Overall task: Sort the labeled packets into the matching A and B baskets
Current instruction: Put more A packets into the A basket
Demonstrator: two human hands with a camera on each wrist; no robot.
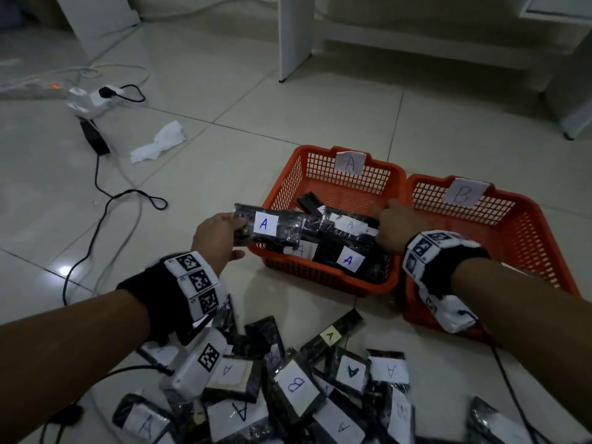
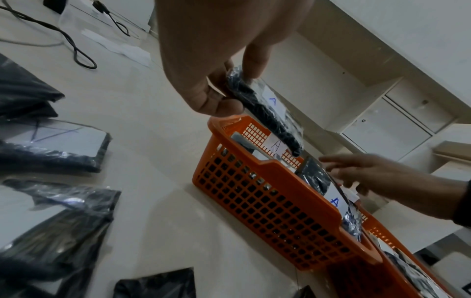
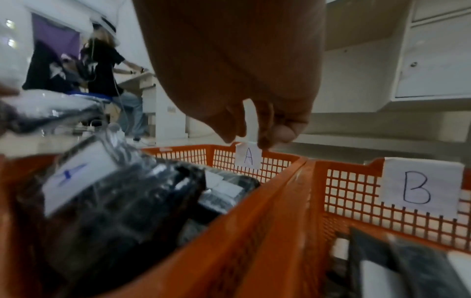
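My left hand [image 1: 235,238] pinches one end of a black packet labelled A [image 1: 267,229] and holds it level above the left rim of the orange basket marked A [image 1: 290,184]. The left wrist view shows thumb and fingers of that hand [image 2: 237,88] clamped on the packet [image 2: 265,113] above the basket [image 2: 267,201]. Several A packets [image 1: 347,251] lie inside it. My right hand [image 1: 389,219] hovers over that basket's right side, fingers loose and holding nothing [image 3: 252,137]. The basket marked B [image 1: 528,238] stands directly right of it, with packets inside [image 3: 407,268].
A heap of black packets labelled A and B [image 1: 298,389] lies on the tiled floor in front of me. Cables [image 1: 105,200], a power strip [image 1: 93,97] and a crumpled tissue [image 1: 160,142] lie at the left. White furniture legs [image 1: 293,36] stand behind the baskets.
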